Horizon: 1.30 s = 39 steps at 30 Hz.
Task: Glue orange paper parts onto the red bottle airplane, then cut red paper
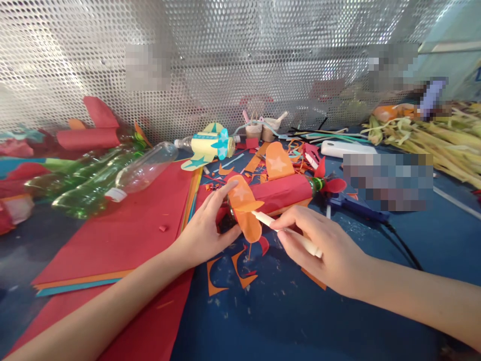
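Observation:
A plastic bottle wrapped in red paper lies on its side, with orange paper wings and a tail; one wing bears a pale star. Around its tail end my left hand is closed, fingers and thumb on either side of the orange tail piece. A white marker pen is pinched in my right hand, its tip at the orange tail paper. Whether the tip touches the paper I cannot tell. The bottle's green neck with a red propeller-like piece points right.
A blue glue gun with a black cord lies right of the bottle. Red sheets and clear and green bottles are at left. Behind stand a yellow paper-covered bottle, orange scraps, cups and corn husks.

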### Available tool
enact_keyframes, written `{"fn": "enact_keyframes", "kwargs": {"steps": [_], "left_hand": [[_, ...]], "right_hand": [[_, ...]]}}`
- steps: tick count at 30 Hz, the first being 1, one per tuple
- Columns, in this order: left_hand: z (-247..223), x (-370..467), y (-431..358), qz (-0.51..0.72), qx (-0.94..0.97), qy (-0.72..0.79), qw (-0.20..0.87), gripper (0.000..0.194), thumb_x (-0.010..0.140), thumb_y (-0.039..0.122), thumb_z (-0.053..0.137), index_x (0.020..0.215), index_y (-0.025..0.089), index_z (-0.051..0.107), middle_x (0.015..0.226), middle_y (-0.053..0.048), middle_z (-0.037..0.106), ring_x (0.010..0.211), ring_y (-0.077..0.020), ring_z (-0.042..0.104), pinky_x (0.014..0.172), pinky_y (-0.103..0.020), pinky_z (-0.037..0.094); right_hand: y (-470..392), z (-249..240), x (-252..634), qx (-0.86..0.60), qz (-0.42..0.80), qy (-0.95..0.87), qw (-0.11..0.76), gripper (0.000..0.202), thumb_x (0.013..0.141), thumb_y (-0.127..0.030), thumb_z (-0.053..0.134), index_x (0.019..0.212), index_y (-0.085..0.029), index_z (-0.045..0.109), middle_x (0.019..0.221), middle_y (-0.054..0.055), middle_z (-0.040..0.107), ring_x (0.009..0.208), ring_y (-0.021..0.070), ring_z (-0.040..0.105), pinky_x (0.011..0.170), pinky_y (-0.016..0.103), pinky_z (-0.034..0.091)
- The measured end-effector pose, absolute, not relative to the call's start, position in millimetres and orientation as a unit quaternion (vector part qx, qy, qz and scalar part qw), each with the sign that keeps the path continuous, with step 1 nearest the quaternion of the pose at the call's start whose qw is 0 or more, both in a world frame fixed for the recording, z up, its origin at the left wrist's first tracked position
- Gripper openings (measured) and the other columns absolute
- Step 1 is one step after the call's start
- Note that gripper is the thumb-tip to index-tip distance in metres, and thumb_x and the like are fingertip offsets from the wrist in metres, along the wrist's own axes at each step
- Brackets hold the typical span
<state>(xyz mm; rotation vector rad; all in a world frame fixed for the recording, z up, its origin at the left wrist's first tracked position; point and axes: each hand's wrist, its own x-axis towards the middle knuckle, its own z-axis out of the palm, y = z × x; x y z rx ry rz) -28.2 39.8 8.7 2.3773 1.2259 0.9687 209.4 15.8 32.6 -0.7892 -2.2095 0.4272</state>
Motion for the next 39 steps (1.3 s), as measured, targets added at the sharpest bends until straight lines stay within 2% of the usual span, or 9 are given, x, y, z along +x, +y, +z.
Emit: {"fn": "enact_keyframes", "kwargs": {"steps": [14, 20, 28, 39], "left_hand": [[8.4, -28.5, 41.4, 0.334, 0.826, 0.432, 0.137, 0.067, 0.086, 0.028, 0.058, 0.144, 0.029, 0.025, 0.138, -0.012, 0.049, 0.117, -0.0248, 0.057, 0.102, -0.046, 0.047], [8.7, -28.6, 41.5, 0.334, 0.826, 0.431, 0.141, 0.066, 0.086, 0.029, 0.058, 0.144, 0.028, 0.026, 0.141, -0.013, 0.046, 0.117, -0.0249, 0.057, 0.102, -0.046, 0.047], [9.6, -33.7, 39.5, 0.322, 0.833, 0.414, 0.175, 0.069, 0.085, 0.023, 0.053, 0.146, 0.028, 0.022, 0.147, -0.014, 0.037, 0.129, -0.0303, 0.047, 0.106, -0.051, 0.043], [8.0, -31.6, 41.0, 0.321, 0.826, 0.43, 0.172, 0.063, 0.09, 0.03, 0.051, 0.145, 0.029, 0.022, 0.146, -0.013, 0.04, 0.129, -0.0287, 0.048, 0.107, -0.051, 0.042]], "right_hand": [[15.5, 34.7, 210.2, -0.309, 0.168, -0.863, 0.363, 0.009, 0.09, -0.013, 0.046, 0.087, -0.021, 0.049, 0.072, -0.002, 0.059, 0.058, 0.0111, 0.052, 0.055, 0.022, 0.042], [12.9, 34.7, 208.0, -0.291, 0.171, -0.871, 0.357, 0.01, 0.09, -0.012, 0.045, 0.088, -0.022, 0.048, 0.072, 0.0, 0.059, 0.066, 0.0134, 0.058, 0.059, 0.023, 0.045], [11.5, 30.2, 204.3, -0.291, 0.181, -0.875, 0.341, 0.01, 0.09, -0.012, 0.045, 0.089, -0.021, 0.049, 0.075, 0.0, 0.062, 0.069, 0.0145, 0.06, 0.062, 0.025, 0.046], [11.4, 29.1, 203.4, -0.292, 0.187, -0.875, 0.338, 0.01, 0.091, -0.014, 0.044, 0.09, -0.021, 0.052, 0.075, 0.0, 0.062, 0.068, 0.0136, 0.059, 0.062, 0.025, 0.045]]}}
